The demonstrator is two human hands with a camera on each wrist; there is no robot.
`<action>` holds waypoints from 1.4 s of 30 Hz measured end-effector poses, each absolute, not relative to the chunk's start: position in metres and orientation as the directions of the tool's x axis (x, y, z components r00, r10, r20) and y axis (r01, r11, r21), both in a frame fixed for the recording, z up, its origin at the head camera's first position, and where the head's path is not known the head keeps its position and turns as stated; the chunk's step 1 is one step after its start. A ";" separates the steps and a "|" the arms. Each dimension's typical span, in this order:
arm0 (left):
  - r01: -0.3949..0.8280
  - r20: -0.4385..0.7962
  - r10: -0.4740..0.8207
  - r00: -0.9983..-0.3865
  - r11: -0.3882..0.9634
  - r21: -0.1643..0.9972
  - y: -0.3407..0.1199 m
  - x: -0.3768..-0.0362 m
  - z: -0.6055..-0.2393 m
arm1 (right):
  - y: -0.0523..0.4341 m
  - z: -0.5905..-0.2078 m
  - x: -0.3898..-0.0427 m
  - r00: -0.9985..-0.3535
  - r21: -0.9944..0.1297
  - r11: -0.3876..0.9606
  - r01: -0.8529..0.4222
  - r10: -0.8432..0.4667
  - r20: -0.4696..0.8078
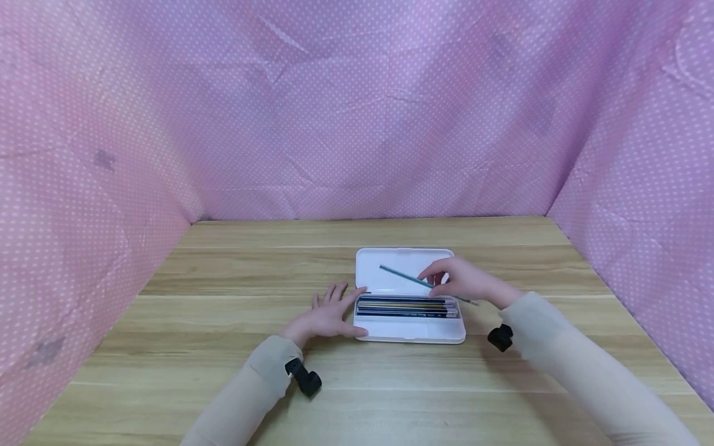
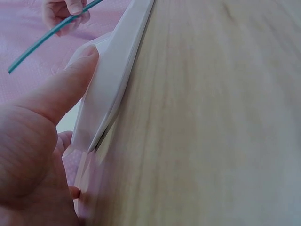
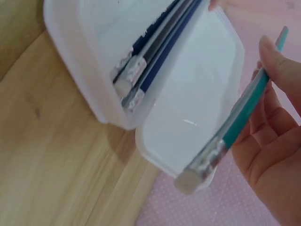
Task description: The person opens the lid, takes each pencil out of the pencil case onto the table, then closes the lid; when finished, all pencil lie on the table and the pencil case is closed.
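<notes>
Right hand point(image 1: 465, 282) pinches teal pencil point(image 1: 409, 278) above open white pencil case point(image 1: 409, 331), left hand point(image 1: 326, 316) flat, fingers relaxed against its end; pencil's tip hidden behind fingers.

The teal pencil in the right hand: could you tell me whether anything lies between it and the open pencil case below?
Nothing visible does. The right hand pinches the teal pencil above the open lid of the pencil case; the left hand rests at the case's left end, clear of it.
</notes>
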State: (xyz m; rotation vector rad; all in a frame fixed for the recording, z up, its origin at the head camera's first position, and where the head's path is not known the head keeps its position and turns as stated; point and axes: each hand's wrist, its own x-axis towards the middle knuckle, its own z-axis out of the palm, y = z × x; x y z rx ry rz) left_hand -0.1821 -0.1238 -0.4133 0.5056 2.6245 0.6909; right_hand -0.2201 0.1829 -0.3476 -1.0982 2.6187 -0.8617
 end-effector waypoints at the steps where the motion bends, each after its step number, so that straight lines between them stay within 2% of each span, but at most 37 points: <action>1: 0.241 -0.268 0.427 -0.864 0.816 0.525 -0.124 -0.182 -0.413 | 0.187 -0.347 -0.221 -0.729 -0.588 0.563 -0.581 -0.682 0.067; 9: 0.243 -0.259 0.421 -0.869 0.820 0.518 -0.123 -0.181 -0.414 | 0.218 -0.344 -0.226 -0.901 -0.692 0.644 -0.326 -0.433 0.022; 14: 0.236 -0.260 0.415 -0.872 0.821 0.519 -0.123 -0.181 -0.413 | 0.237 -0.349 -0.230 -0.953 -0.762 0.627 -0.163 -0.300 -0.042; 22: 0.227 -0.269 0.411 -0.871 0.822 0.523 -0.123 -0.181 -0.412 | 0.257 -0.361 -0.231 -0.962 -0.840 0.538 0.073 -0.186 -0.202; 31: 0.222 -0.280 0.410 -0.868 0.825 0.520 -0.123 -0.180 -0.413 | 0.268 -0.380 -0.233 -0.931 -0.796 0.564 0.221 -0.122 -0.344; 34: 0.218 -0.287 0.409 -0.866 0.826 0.520 -0.123 -0.180 -0.412 | 0.266 -0.386 -0.234 -0.924 -0.786 0.572 0.235 -0.120 -0.364; 42: 0.219 -0.281 0.409 -0.868 0.824 0.523 -0.123 -0.181 -0.413 | 0.259 -0.396 -0.232 -0.946 -0.758 0.618 0.210 -0.066 -0.316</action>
